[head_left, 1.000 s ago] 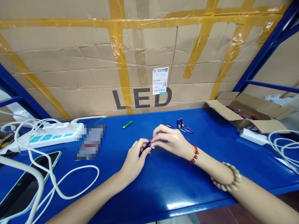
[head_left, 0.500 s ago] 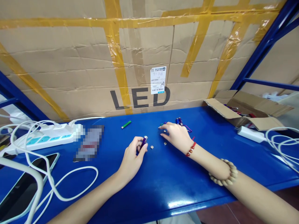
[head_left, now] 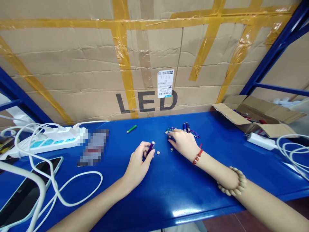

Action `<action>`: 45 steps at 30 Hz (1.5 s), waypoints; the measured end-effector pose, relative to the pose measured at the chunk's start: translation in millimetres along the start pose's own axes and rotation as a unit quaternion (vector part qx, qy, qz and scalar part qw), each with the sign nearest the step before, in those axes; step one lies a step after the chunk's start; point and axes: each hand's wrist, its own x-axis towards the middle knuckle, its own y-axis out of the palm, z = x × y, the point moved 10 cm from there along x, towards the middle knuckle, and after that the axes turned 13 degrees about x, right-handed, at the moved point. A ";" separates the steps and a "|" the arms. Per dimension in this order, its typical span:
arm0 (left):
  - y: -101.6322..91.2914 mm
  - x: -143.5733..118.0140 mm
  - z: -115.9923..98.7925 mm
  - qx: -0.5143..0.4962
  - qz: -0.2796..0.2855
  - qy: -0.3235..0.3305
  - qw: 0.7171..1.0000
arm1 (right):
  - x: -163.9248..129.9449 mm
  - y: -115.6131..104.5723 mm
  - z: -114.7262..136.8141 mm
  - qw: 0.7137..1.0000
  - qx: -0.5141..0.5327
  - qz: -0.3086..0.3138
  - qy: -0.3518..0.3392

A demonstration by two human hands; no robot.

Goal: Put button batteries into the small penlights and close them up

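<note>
My left hand is closed around a small purple metal tube, which stands tilted with its silver end up. Just right of that tube a button cell lies on the blue table. My right hand reaches down to the table, thumb and forefinger apart around another small round cell. One more button cell lies below these fingertips. Beyond the right hand are coloured carabiner clips, partly hidden by it, and two dark blue and purple tubes.
A green tube lies left of centre. On the left are a white power strip, looped cables, a blurred flat item and a phone. An open carton and a white charger stand right; a large cardboard box walls the back.
The view has shifted slightly. My right thumb and forefinger have come closer around the small cell. My left hand keeps hold of the purple tube.
</note>
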 end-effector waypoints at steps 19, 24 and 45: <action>4.8 0.6 7.8 0.016 0.012 -0.013 1.000 | -1.7 7.1 21.2 0.992 0.043 -0.006 -0.117; 2.0 1.4 10.6 0.003 0.001 -0.022 1.000 | -0.8 7.7 19.5 0.991 0.059 -0.008 -0.118; 0.2 0.5 5.7 -0.009 0.000 -0.019 1.000 | -4.0 3.2 24.1 0.975 0.191 -0.011 -0.116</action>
